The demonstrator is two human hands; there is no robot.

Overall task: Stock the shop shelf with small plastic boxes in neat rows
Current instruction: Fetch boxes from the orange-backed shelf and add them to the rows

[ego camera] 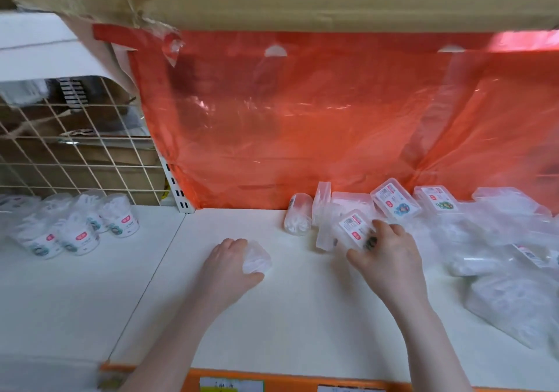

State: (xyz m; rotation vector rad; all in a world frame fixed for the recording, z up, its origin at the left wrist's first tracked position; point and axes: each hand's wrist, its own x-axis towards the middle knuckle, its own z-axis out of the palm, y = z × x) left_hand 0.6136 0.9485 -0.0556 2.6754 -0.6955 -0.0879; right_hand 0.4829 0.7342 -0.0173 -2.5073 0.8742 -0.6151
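Note:
My left hand [231,263] grips a small clear plastic box [257,258] on the white shelf [211,316], near its middle. To the right, my right hand [385,251] holds a labelled clear box [352,226], fingers curled round it, just above the shelf. Behind it lie a round clear tub on its side [298,219], an upright clear box [322,199] and two labelled boxes [394,199] [437,201] tipped against the back.
An orange plastic sheet [302,119] covers the back wall. A loose pile of bagged clear boxes [499,240] fills the shelf's right side. Round labelled tubs [75,228] stand on the neighbouring shelf at left, before a wire grid [75,149]. Cardboard hangs overhead.

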